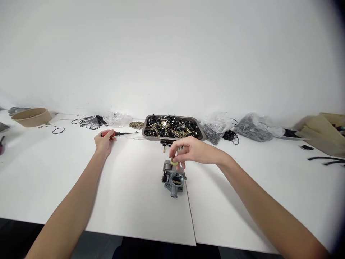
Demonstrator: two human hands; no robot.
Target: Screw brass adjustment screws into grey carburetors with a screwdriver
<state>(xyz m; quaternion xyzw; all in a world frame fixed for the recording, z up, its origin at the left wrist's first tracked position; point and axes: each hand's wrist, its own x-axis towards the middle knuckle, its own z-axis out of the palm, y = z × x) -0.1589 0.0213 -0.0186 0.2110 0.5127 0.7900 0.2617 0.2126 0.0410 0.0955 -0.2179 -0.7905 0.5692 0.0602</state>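
My left hand [102, 144] is closed round the red handle of a screwdriver [122, 133], whose dark shaft points right along the table. A grey metal carburetor [174, 183] sits on the white table in front of me, its round bore facing me. Just above its top, my right hand [191, 150] pinches a small yellow round piece [174, 162] between thumb and fingers. Whether that piece touches the carburetor I cannot tell. Behind my right fingers lie a few small black-and-brass parts [164, 145].
A metal tray [145, 135] of black and brass parts stands at the back, with a brass pile [136, 125] to its left. Plastic bags of small parts [256, 126] lie to the right. A tan bowl [32, 118] and black rings [58, 130] are at left.
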